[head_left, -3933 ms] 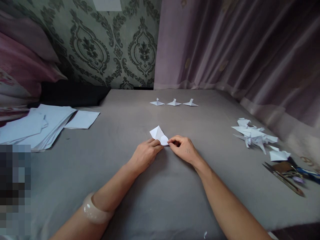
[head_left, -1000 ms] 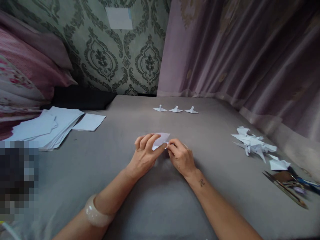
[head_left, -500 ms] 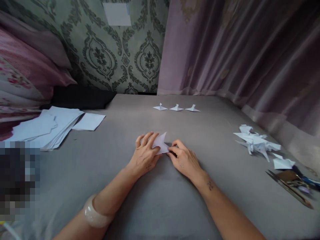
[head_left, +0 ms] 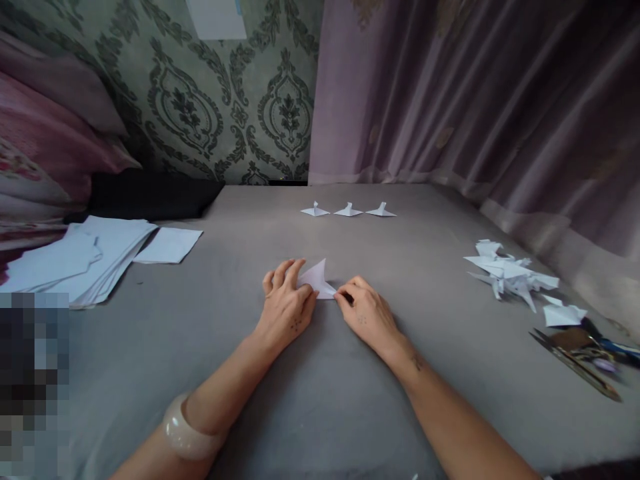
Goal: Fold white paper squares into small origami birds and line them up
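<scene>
A piece of folded white paper [head_left: 315, 276] lies on the grey cloth surface between my hands, one pointed tip standing up and away from me. My left hand [head_left: 286, 293] holds its left part, with the thumb pressed on top and the other fingers bent over the far side. At the paper's right corner, my right hand [head_left: 364, 308] pinches the tip between thumb and forefinger. The underside of the paper and part of its left end are hidden by my left hand.
Three folded paper birds [head_left: 349, 210] stand in a row at the back. To the left lie a stack of white paper [head_left: 107, 257] and a separate sheet [head_left: 169, 245]. On the right are a heap of folded paper pieces [head_left: 515, 270] and scissors [head_left: 575, 365].
My right fingers have closed into a pinch on the paper's right corner, and my left thumb has shifted on the paper. The whole view has tilted slightly.
</scene>
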Available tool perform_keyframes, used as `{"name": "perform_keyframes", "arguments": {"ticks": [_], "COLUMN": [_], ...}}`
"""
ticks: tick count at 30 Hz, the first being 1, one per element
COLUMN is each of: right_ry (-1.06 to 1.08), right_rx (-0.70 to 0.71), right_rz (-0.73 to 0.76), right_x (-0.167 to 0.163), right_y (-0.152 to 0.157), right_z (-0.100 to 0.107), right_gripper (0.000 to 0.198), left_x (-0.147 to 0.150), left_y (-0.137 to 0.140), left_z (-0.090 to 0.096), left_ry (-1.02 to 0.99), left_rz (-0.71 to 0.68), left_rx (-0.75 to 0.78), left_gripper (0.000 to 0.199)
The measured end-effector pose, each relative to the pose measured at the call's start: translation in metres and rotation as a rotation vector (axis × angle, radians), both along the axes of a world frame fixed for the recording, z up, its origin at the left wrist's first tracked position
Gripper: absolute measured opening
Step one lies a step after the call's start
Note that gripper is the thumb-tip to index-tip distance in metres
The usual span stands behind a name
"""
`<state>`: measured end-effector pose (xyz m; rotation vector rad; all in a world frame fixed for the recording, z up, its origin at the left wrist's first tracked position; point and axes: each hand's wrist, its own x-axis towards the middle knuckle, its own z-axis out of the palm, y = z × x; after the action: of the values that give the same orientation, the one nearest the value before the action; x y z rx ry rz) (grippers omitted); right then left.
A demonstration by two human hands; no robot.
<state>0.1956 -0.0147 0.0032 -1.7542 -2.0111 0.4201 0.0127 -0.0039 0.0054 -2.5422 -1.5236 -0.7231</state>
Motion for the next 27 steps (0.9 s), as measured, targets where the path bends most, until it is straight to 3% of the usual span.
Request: {"name": "perform_keyframes", "arguments": {"ticks": [8, 14, 18, 21, 27], "right_ry": [-0.047, -0.178, -0.224, -0.245, -0.226], "right_rx": [0.034, 0.105, 0.084, 0.061, 0.035], "right_rz": [0.021, 0.234, 0.24, 0.239, 0.246], "right_x": [-0.003, -0.006, -0.007, -0.006, -0.005], "right_y": [-0.001, -0.01, -0.013, -0.013, -0.013], "right_z": [0.0, 0.006, 0.006, 0.007, 0.008], "right_gripper": [0.007, 0.028, 0.032, 0.034, 0.038], "left_x": [0.004, -0.005, -0.016, -0.02, -0.021], "left_y": [0.001, 0.003, 0.006, 0.01, 0.016], "left_z": [-0.002, -0.005, -0.007, -0.007, -0.005], "left_ry": [0.012, -0.011, 0.023, 0.022, -0.075], "left_rz": [0.033, 0.082, 0.033, -0.001, 0.019], "left_rx": [0.06, 0.043, 0.037, 0.029, 0.02], "left_gripper": [0.015, 0.02, 0.009, 0.017, 0.015]}}
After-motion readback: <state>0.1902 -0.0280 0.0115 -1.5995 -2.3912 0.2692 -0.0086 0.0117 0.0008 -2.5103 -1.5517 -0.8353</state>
